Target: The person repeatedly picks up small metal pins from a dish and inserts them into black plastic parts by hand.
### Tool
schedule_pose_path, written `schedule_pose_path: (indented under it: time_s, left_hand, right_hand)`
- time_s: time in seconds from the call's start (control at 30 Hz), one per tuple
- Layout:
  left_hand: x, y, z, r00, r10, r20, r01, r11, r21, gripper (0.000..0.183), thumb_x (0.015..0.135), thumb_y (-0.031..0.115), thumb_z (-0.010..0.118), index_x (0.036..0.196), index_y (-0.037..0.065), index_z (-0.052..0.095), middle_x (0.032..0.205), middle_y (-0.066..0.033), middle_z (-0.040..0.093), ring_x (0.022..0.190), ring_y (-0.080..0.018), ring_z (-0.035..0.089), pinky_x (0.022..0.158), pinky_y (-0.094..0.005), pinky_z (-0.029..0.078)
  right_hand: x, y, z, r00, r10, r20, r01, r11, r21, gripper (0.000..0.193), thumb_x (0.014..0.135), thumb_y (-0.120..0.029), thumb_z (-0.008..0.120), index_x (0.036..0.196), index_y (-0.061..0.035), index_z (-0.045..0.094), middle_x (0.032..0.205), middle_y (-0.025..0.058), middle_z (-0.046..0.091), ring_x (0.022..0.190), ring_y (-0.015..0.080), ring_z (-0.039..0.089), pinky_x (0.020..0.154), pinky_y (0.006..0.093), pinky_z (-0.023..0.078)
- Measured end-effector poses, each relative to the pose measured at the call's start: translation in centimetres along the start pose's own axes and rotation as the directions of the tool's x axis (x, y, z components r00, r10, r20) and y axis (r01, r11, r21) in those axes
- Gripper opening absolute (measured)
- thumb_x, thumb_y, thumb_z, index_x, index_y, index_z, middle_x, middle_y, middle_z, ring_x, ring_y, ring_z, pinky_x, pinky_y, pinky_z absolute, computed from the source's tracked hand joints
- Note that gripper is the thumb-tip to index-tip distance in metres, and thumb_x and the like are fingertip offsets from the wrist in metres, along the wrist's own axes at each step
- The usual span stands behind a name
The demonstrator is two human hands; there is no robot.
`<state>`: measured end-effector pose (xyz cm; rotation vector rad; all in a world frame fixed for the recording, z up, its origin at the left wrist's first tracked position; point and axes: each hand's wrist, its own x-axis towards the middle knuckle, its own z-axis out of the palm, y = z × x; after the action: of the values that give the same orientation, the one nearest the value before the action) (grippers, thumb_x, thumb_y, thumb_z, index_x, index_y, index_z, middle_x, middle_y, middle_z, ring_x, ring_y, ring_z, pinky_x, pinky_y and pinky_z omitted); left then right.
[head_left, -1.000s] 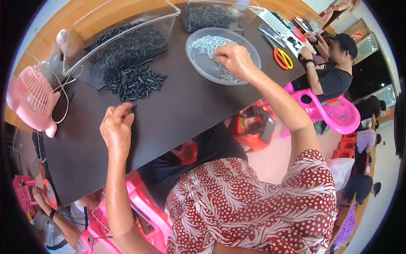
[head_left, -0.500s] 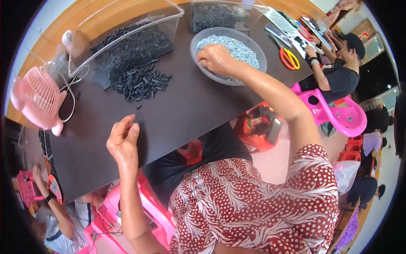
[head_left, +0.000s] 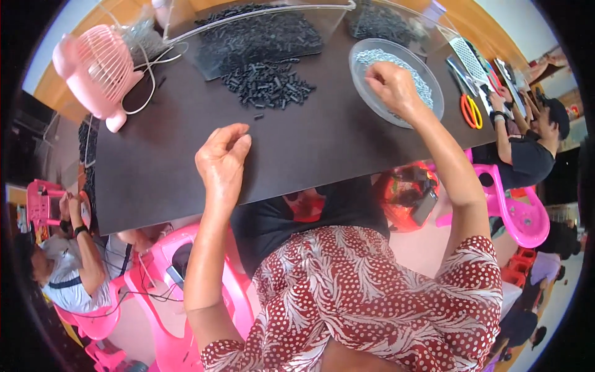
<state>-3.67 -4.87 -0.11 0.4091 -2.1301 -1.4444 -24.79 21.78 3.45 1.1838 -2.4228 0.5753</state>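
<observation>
Over the left part of a clear round bowl (head_left: 436,102) full of small silvery metal pieces (head_left: 416,75), my right hand (head_left: 395,88) is closed, its fingertips bent down and hidden. Whatever they hold cannot be made out. My left hand (head_left: 222,160) hovers over the dark table near its front edge, fingers curled and thumb drawn in towards them; anything between them is too small to see. Just beyond it lies one short black cylindrical piece (head_left: 258,116). Farther off is a loose heap of the same black pieces (head_left: 268,85).
A clear bin (head_left: 260,37) of black pieces lies behind the heap, with another bin (head_left: 379,23) to its right. A pink fan (head_left: 102,71) with a white cable stands at the left. Orange-and-yellow-handled scissors (head_left: 471,111) lie right of the bowl. Co-workers sit at both sides.
The view has shifted, so the table and its things appear farther right and higher. My right hand stays over the bowl; my left hand remains above the table, its thumb nearer the fingers.
</observation>
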Motion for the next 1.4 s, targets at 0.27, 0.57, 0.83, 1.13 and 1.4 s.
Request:
schedule_pose_path:
  time_s: [0.27,0.57,0.83,1.13,1.4]
  left_hand:
    - [2.0,-0.1,-0.4,0.998,-0.059,-0.016,0.06,0.996,0.07,0.019,0.075,0.006,0.063,0.092,0.001,0.067,0.079,-0.0096,0.064,0.066,-0.0154,0.06,0.065,-0.0267,0.047]
    - [5.8,1.1,1.6,0.954,0.294,-0.057,-0.22,0.816,0.534,0.019,0.07,0.021,0.07,0.083,0.008,0.067,0.07,-0.0099,0.057,0.072,-0.0276,0.058,0.065,-0.0397,0.045]
    - [7.8,1.3,3.7,0.95,0.307,-0.056,-0.215,0.774,0.595,0.022,0.067,0.019,0.072,0.086,0.01,0.067,0.073,-0.0104,0.057,0.078,-0.0282,0.059,0.067,-0.0401,0.045]
    - [10.0,1.0,4.6,0.892,0.39,0.231,-0.429,0.563,0.707,0.018,0.069,0.015,0.067,0.087,0.011,0.066,0.073,-0.0105,0.057,0.078,-0.0292,0.059,0.068,-0.0396,0.046]
    - [7.7,4.3,1.9,0.992,0.072,0.105,-0.093,0.971,0.219,0.015,0.078,0.014,0.062,0.087,0.002,0.064,0.073,-0.0064,0.063,0.061,-0.0149,0.058,0.062,-0.0262,0.046]
  right_hand:
    - [-1.0,-4.0,-1.6,0.993,0.104,-0.059,-0.089,0.972,0.216,0.008,0.074,-0.006,0.062,0.082,-0.0047,0.061,0.073,0.0121,0.059,0.07,0.0279,0.06,0.063,0.0356,0.047]
    - [-2.1,-7.1,-0.7,0.997,0.06,-0.053,-0.039,0.945,0.326,0.006,0.072,-0.004,0.065,0.078,-0.0043,0.063,0.068,0.0081,0.057,0.064,0.0225,0.057,0.057,0.0302,0.044]
    - [-2.5,-8.0,0.1,0.996,0.075,-0.038,-0.055,0.919,0.39,0.006,0.072,-0.004,0.064,0.078,-0.0035,0.062,0.069,0.0088,0.057,0.063,0.0228,0.056,0.056,0.0315,0.044]
    - [-2.7,-8.6,0.4,0.996,0.084,-0.035,-0.06,0.895,0.441,0.006,0.072,-0.004,0.065,0.077,-0.0033,0.061,0.068,0.0091,0.056,0.063,0.0238,0.055,0.056,0.0319,0.043]
    - [-2.7,-9.2,0.4,0.994,0.111,0.014,-0.103,0.86,0.5,0.01,0.074,0.001,0.063,0.084,-0.001,0.064,0.076,0.0041,0.058,0.064,0.0106,0.052,0.057,0.023,0.041]
